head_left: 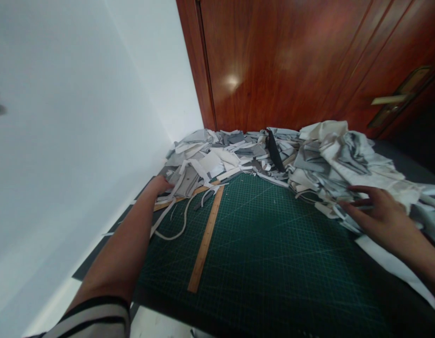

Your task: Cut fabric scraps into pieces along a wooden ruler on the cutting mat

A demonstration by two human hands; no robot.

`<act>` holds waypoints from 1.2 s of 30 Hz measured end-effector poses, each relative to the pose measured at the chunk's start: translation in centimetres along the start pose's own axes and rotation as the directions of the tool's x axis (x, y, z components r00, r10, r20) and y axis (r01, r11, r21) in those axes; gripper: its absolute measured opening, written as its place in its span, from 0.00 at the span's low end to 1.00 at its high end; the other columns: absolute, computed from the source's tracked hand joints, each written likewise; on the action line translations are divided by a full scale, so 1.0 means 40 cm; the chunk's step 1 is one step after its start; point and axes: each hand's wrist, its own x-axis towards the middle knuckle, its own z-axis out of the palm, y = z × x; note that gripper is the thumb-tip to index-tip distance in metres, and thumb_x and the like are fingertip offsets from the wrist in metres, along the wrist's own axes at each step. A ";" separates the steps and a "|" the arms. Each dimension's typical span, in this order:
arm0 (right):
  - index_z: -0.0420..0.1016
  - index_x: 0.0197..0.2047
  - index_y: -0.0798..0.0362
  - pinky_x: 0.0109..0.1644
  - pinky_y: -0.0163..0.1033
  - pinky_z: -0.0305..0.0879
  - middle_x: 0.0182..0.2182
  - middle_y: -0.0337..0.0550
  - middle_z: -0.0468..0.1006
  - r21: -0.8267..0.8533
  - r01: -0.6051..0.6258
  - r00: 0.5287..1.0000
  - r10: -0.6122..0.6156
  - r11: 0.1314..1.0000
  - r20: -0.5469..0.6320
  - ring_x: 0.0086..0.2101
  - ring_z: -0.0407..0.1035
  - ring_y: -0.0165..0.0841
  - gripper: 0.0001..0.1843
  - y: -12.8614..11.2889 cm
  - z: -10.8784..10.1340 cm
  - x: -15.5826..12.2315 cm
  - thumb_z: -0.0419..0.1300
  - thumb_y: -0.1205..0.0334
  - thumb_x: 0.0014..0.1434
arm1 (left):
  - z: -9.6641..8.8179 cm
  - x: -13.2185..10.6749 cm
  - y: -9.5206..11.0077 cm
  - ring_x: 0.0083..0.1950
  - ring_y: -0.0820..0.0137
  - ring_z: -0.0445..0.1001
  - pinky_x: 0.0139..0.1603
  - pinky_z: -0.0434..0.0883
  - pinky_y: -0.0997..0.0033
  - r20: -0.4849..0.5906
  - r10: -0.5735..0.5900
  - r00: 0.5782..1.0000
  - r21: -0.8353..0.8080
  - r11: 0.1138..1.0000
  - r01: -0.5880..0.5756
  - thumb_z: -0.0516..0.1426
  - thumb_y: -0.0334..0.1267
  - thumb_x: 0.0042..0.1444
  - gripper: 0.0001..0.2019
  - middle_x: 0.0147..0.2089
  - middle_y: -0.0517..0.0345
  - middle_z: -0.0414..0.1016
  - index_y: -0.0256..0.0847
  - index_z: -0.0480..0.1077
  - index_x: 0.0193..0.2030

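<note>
Noted along the left: white wall (80, 117). Observed beside it: reddish-brown wooden door (291, 61), behind the work surface. Logged in front: green gridded cutting mat (266, 234), far part buried under piled cloth. Located fabric scraps (217, 159), white, grey and cream, strewn loosely along the far edge. Found tallest crumpled heap (354, 155) at right, crowding the mat's right side. Noted left forearm (122, 244) across the mat's left edge, blocking view beneath. Recorded white strip (393, 265) below the heap, partly screened by right forearm (419, 256). Logged wooden ruler (206, 241) flat on the mat, slanting, far end reaching the scraps. Observed right hand (382, 211) at the heap's front edge, blurred, fingers parted, loosely bent; cannot tell contact. Observed left hand (160, 185) at the scraps' left end, beside grey folded piece (187, 182), fingertips hidden; cannot tell whether gripping. Recorded dark strip (274, 150) amid the far scraps. Noted door handle (391, 99) at right. Logged thin pale strip (185, 223) curling between left forearm and ruler.
</note>
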 end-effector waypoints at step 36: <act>0.74 0.50 0.52 0.34 0.43 0.73 0.42 0.51 0.80 0.370 0.298 0.918 -0.370 0.880 0.142 0.37 0.76 0.40 0.21 -0.189 0.046 -0.141 0.60 0.46 0.62 | -0.332 -0.409 0.301 0.32 0.77 0.67 0.34 0.65 0.77 -0.818 0.113 0.564 -0.357 0.670 -0.651 0.63 0.31 0.56 0.06 0.32 0.65 0.71 0.36 0.69 0.36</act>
